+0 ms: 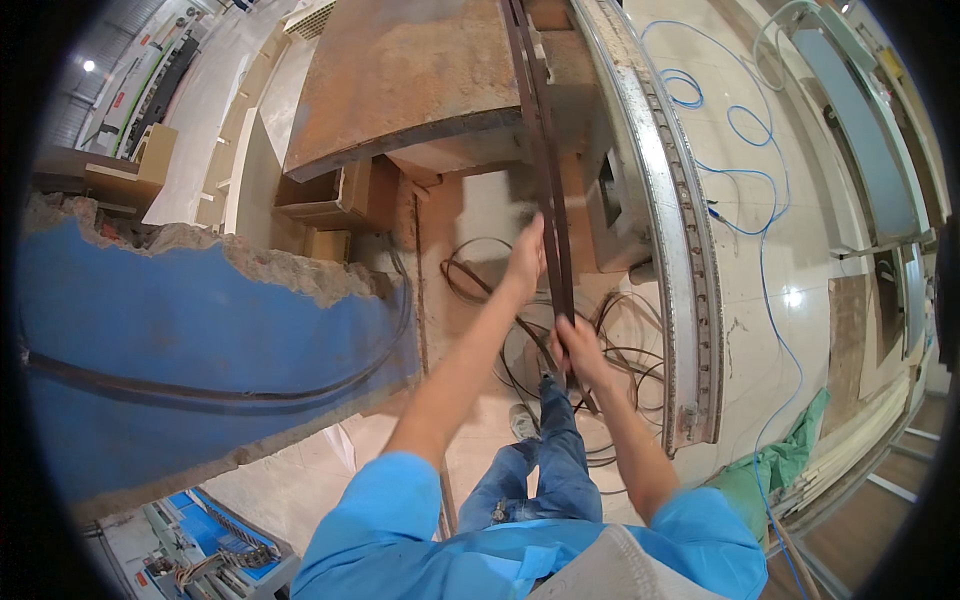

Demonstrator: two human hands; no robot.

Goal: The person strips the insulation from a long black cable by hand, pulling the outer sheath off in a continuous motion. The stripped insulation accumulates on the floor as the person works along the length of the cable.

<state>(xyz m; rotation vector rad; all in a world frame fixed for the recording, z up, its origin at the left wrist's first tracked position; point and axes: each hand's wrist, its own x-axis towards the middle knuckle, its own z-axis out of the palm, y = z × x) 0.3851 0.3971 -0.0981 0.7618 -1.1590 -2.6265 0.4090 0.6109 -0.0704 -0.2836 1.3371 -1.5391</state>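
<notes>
Long, flat dark brown strips [553, 190] run from the top of the head view down towards me, lying side by side with a narrow gap between them. My right hand [580, 350] is closed around their near end, just above my legs. Farther up, my left hand [527, 262] lies against the left edge of the strips, its fingers stretched along them and slightly blurred. Below the hands, loose loops of thin brown strip [625, 365] spread over the floor around my feet.
A rusty brown slab [410, 70] stands ahead, left of the strips. A metal rail [665, 200] runs along their right side. To my left is a blue panel [200, 320] with a broken edge. Blue hose [768, 250] curls over the right floor, near green cloth [790, 450].
</notes>
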